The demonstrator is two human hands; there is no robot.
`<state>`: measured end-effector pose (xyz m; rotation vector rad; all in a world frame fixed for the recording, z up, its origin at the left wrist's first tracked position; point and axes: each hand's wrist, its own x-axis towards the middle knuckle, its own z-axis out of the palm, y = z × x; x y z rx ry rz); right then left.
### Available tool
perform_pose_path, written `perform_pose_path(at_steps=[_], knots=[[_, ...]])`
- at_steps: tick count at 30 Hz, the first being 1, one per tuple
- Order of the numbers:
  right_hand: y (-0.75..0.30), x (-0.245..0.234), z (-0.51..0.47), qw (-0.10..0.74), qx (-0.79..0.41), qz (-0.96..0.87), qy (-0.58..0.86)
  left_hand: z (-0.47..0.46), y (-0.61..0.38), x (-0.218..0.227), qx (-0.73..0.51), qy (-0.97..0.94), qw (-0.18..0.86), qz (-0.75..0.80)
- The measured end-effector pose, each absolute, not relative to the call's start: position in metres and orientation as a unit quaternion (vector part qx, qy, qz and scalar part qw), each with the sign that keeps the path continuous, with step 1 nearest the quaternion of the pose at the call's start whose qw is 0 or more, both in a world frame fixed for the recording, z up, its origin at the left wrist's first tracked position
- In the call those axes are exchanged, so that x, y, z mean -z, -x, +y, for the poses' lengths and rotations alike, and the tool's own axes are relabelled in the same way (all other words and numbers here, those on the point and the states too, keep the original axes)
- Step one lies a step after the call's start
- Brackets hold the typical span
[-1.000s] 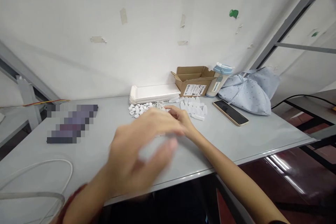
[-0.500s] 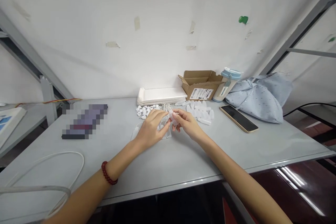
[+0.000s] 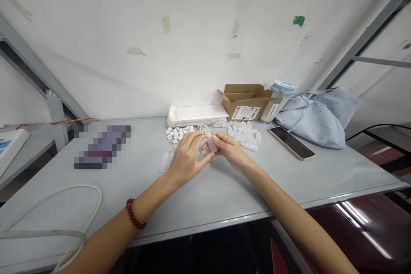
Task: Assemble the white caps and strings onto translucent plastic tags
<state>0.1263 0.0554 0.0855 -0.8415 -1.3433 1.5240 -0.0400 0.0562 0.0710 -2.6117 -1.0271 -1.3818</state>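
Between my two hands stands a small translucent plastic bottle [image 3: 211, 143], nearly upright, with a narrower top. My right hand [image 3: 231, 150] pinches it from the right with thumb and fingers. From the left, my left hand [image 3: 186, 154] closes on it, fingertips at the upper part and thumb near the base. Small white caps [image 3: 180, 132] lie loose beyond my left hand. Several translucent bottles [image 3: 245, 132] lie beyond my right hand. Clear plastic pieces [image 3: 165, 160] are partly hidden beneath my left hand, and thin white strands [image 3: 203, 128] lie just behind the held bottle.
A stack of white flat packs [image 3: 199, 114] and an open cardboard box [image 3: 245, 102] stand against the wall. To the right are a lidded cup [image 3: 276, 105], a phone [image 3: 292, 143] and a blue cloth bag [image 3: 314, 120]. A white cable [image 3: 96, 197] loops at left on the grey table [image 3: 224, 197].
The bottle between my hands has turned more upright and shows more of its length. My right fingers have shifted slightly around it. The view has moved a little.
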Motion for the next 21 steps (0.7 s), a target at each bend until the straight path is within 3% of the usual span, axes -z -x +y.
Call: perform_pose_path(at_steps=[7, 21], knots=[[-0.1272, -0.0862, 0.0561, 0.435, -0.661, -0.517, 0.326, 0.055, 0.0387, -0.0701, 0.448, 0.836, 0.016, -0.317], [-0.1307, -0.0851, 0.0556, 0.407, -0.627, -0.568, 0.343, 0.0568, 0.0387, -0.0685, 0.434, 0.854, 0.02, -0.287]])
